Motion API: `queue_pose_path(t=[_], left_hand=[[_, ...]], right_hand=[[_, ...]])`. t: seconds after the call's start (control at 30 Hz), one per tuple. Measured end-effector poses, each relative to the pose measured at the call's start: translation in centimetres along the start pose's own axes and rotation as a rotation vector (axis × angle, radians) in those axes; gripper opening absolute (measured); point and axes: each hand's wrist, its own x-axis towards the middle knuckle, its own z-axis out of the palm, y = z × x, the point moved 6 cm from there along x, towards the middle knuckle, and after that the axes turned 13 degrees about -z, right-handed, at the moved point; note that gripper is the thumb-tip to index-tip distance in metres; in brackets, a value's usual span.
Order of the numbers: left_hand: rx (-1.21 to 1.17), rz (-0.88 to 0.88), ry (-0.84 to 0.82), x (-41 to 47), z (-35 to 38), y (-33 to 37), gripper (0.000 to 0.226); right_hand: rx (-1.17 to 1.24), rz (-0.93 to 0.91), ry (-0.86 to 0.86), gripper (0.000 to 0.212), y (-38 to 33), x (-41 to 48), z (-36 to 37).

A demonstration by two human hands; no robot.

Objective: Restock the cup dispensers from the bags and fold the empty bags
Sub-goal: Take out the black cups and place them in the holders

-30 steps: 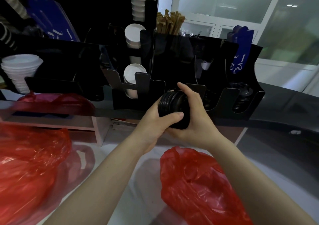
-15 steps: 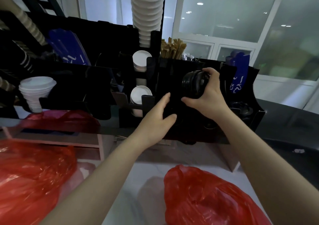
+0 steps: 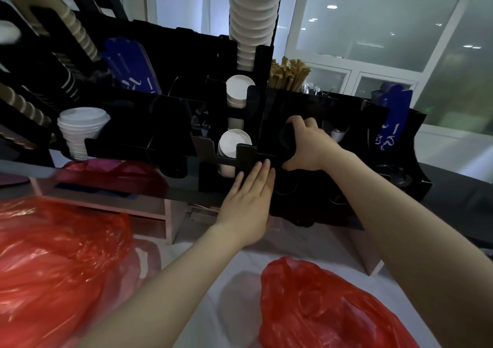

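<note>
My right hand (image 3: 310, 145) reaches into a slot of the black dispenser rack (image 3: 314, 107), with fingers and thumb curled round a stack of black lids (image 3: 287, 137) that is barely distinct in the dark slot. With straight fingers, my left hand (image 3: 252, 197) lies flat against the rack's front panel just left of that slot. A red bag (image 3: 333, 310) lies on the white counter below my right arm. A larger red bag (image 3: 53, 267) sits at the left.
White cups (image 3: 233, 142) lie in the slots left of my hands, and a tall white cup stack (image 3: 253, 19) rises above. White lids (image 3: 80, 126) stand at the left, wooden stirrers (image 3: 289, 74) behind. A third red bag (image 3: 112, 174) lies on the shelf.
My right hand has carried the black lids from in front of the rack up and into the slot. My left hand let go of them and now lies flat on the front panel.
</note>
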Motion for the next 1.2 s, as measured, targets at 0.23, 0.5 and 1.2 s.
queue_pose_path(t=[0.23, 0.5, 1.2], left_hand=[[0.025, -0.005, -0.006, -0.1, 0.3, -0.1, 0.085], [0.021, 0.006, -0.008, -0.3, 0.9, -0.1, 0.084], [-0.005, 0.010, -0.072, -0.2, 0.8, -0.2, 0.085]], right_hand=[[-0.229, 0.071, -0.258, 0.107, -0.6, 0.4, 3.0], [-0.390, -0.021, -0.346, 0.106, -1.4, 0.3, 3.8], [-0.529, -0.108, -0.346, 0.068, -2.8, -2.0, 2.1]])
